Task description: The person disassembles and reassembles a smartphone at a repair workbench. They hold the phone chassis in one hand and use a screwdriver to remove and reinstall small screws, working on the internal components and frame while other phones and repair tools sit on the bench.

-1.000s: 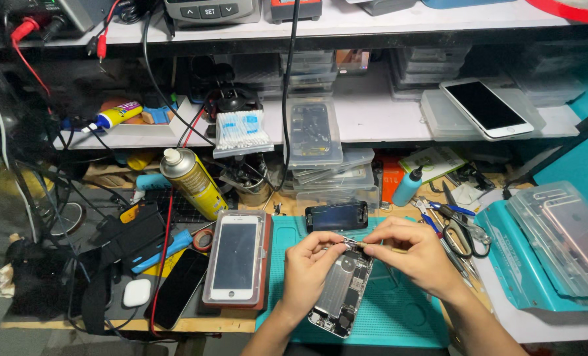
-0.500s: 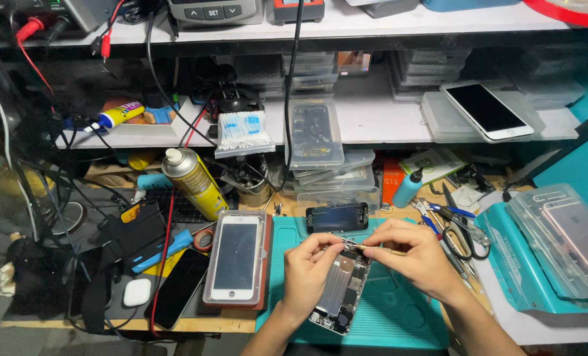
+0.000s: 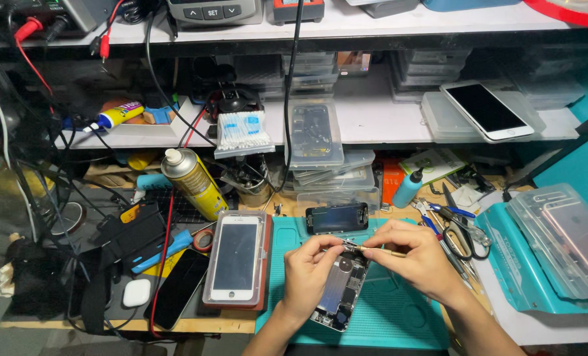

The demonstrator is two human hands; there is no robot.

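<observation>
Almost nothing has shifted since the earlier frames: our two hands stay huddled over the opened phone (image 3: 339,290), with only a slight settling of the tool tip. We keep our left hand (image 3: 309,271) curled round the phone's upper left edge, fingers (image 3: 325,247) closed on its rim, seemingly to steady the chassis against the teal mat (image 3: 399,316) while we work. Our right hand (image 3: 418,258) pinches a slim brass-coloured tool (image 3: 381,251) between thumb and forefinger, fingers shut tight on it, its tip lying at the phone's top edge, at about 9 o'clock from that hand. The phone lies tilted on the surface, directly beneath both sets of fingers. At 12 o'clock rests a small dark screen (image 3: 337,217); at 9 o'clock a white phone in a red frame (image 3: 236,258).
</observation>
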